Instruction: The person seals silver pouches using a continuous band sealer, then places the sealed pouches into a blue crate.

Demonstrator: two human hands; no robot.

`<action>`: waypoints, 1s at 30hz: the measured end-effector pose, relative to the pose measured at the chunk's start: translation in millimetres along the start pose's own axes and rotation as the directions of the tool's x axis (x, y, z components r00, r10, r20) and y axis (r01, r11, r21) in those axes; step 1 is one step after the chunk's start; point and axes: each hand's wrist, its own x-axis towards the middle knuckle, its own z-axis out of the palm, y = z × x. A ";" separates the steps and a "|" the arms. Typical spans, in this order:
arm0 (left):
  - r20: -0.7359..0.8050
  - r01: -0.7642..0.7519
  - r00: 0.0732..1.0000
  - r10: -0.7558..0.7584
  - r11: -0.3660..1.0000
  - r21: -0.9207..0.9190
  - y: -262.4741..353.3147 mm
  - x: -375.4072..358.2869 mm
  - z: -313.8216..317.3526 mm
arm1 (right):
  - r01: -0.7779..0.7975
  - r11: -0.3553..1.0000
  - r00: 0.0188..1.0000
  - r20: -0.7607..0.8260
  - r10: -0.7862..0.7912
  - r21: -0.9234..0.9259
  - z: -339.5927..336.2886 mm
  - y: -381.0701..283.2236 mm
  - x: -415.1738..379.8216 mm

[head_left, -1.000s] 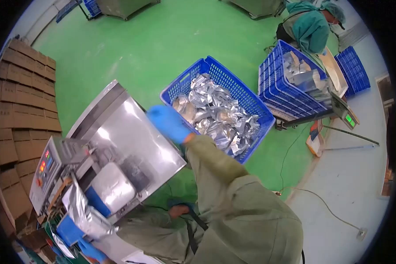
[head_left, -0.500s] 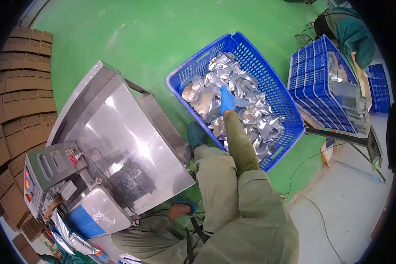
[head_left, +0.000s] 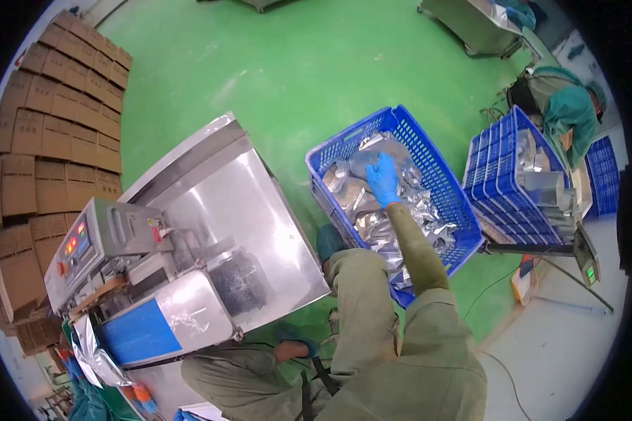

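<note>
My right hand (head_left: pixel 383 181), in a blue glove, is inside a blue plastic crate (head_left: pixel 439 179) on the floor. Its fingers are closed at the edge of a silver foil pouch (head_left: pixel 398 149); part of the grip is hidden behind the glove. Several more shiny foil pouches (head_left: pixel 379 228) lie heaped and crumpled around and under the hand. My left hand does not show in this view.
Left of the crate stands a steel tray table (head_left: pixel 225 189) with a machine (head_left: pixel 105 242) showing red digits. Brown cartons (head_left: pixel 63 133) are stacked far left. Another blue crate (head_left: pixel 502 161) holds pouches at right, beside a person in a green sleeve (head_left: pixel 572 116).
The view has shifted, so crate and table appear lower and further right. My right hand has moved within the crate towards its far side, and a smooth pouch now lies at its fingers.
</note>
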 end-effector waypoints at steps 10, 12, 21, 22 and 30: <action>-0.248 -0.337 0.841 0.481 0.108 -0.935 344.8 121.4 -189.4 | 0.878 0.446 0.423 0.156 -0.893 0.175 -339.1 -404.6 -39.7; -0.308 -0.345 0.851 0.426 0.012 -0.938 378.7 153.7 -201.9 | 0.927 0.277 0.236 0.183 -0.954 0.251 -361.1 -471.7 -81.9; -0.113 -0.072 0.874 0.473 -0.104 -0.992 254.5 192.3 -108.8 | 0.895 -0.009 0.229 -0.474 -0.851 0.447 -324.3 -544.1 -227.5; -0.036 0.047 0.900 0.434 -0.178 -0.983 248.1 185.4 -101.3 | 0.882 0.114 0.337 -0.443 -0.831 0.457 -313.3 -523.7 -222.3; -0.057 0.030 0.803 0.593 -0.136 -0.990 225.9 204.8 -93.5 | 0.423 0.536 0.687 0.127 -0.715 0.730 -202.4 -464.8 -227.3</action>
